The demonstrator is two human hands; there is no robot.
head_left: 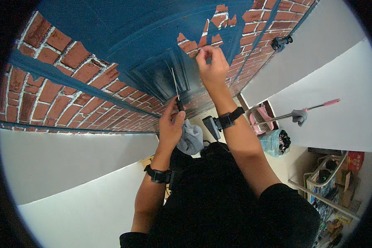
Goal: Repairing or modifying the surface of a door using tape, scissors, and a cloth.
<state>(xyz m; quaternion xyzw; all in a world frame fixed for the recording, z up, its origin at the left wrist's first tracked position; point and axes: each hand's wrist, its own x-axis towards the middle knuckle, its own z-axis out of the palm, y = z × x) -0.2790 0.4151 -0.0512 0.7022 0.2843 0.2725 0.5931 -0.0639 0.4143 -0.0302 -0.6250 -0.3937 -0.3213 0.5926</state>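
My left hand (pixel 171 122) holds a long, thin metal-bladed tool (pixel 176 88) by its black handle, with the blade pointing up along the blue panelled door (pixel 138 37). My right hand (pixel 212 66) is higher, its thumb and fingertips pinched at the lower edge of a torn patch of brick-patterned covering (pixel 187 44) on the blue surface. Whether a loose flap is between those fingertips is too small to make out. More jagged brick-patterned pieces (pixel 221 16) sit above it, and larger brick-patterned areas (pixel 70 91) cover both sides.
A grey cloth (pixel 190 136) lies below my left hand. At the right are a pink dustpan (pixel 258 120), a long pink-and-metal handle (pixel 318 105), a bagged bin (pixel 273 142) and a metal-framed rack (pixel 324 177) with boxes. White walls (pixel 74 165) flank the door.
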